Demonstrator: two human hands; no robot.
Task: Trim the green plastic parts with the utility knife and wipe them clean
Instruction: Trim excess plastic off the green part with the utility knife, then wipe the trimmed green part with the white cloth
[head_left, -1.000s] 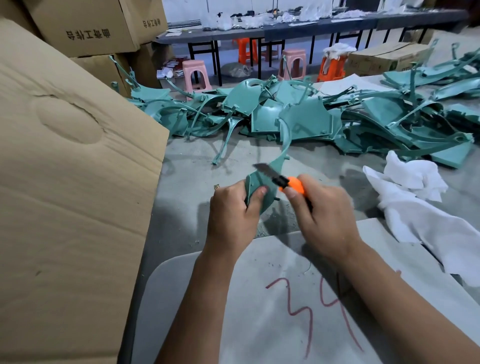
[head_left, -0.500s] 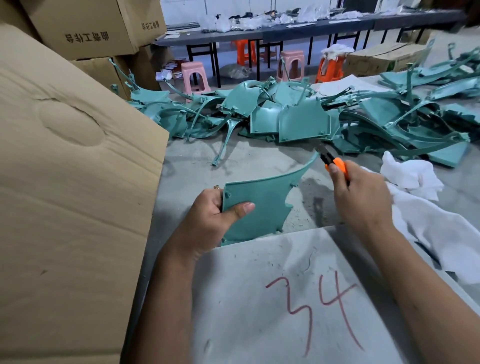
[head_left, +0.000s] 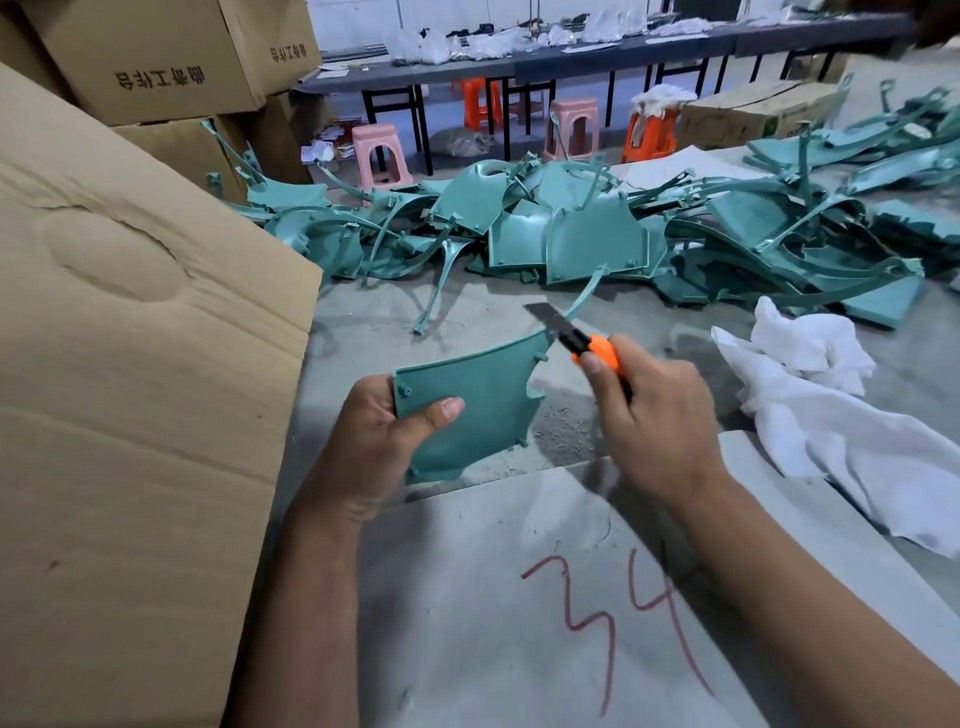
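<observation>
- Fingers of my left hand (head_left: 382, 436) curl behind the near edge of a green plastic part (head_left: 467, 402), with my thumb pressed flat across its face, so I hold it tilted up off the table (head_left: 467, 312).
- My right hand (head_left: 652, 415) grips the utility knife (head_left: 576, 338) by its orange body, forefinger laid along the top; the bare blade points up and away to the left.
- The blade sits at the part's upper right edge, just where the panel narrows into a long thin curved tip; I cannot tell whether steel touches plastic.
- Small pegs and tabs stick out along the part's right and lower edges.
- Under my forearms lies a pale grey board (head_left: 519, 597) marked "34" in red.
- Just to my right a crumpled white cloth (head_left: 831, 415) spreads over the table and onto the board's corner.
- Beyond my hands a heap of green parts (head_left: 571, 228) stretches across the far side of the table.
- At my left stands a big cardboard box (head_left: 130, 389), with more cartons (head_left: 171, 57) stacked behind it.
- Farther back are pink and orange stools (head_left: 379, 153) beside a long dark bench (head_left: 623, 57).
</observation>
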